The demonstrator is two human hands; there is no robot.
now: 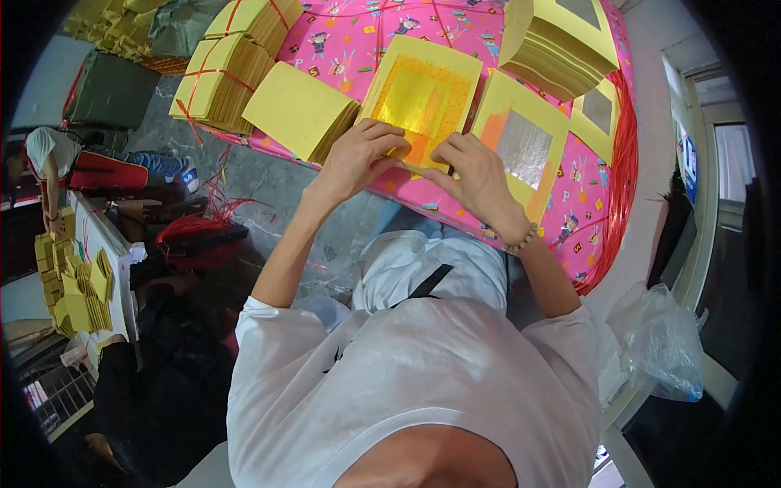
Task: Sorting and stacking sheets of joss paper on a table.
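A yellow joss paper sheet (431,89) with a shiny gold foil patch and orange edging lies in front of me. Its near edge is curled up between the fingers of my left hand (362,157) and my right hand (478,177), both closed on it by thumb and fingers. A beaded bracelet circles my right wrist. Close to that hand, on its right, is a stack of yellow sheets with silver foil (527,146). Left of the gold sheet sits a pile of folded yellow paper (301,110).
A pink patterned cloth (342,37) covers the table. Bundles tied with red string (215,81) stand at far left, a tall paper stack (561,49) at far right. Red strands (622,187) hang over the right edge. Other people sit at left near a white table (114,252).
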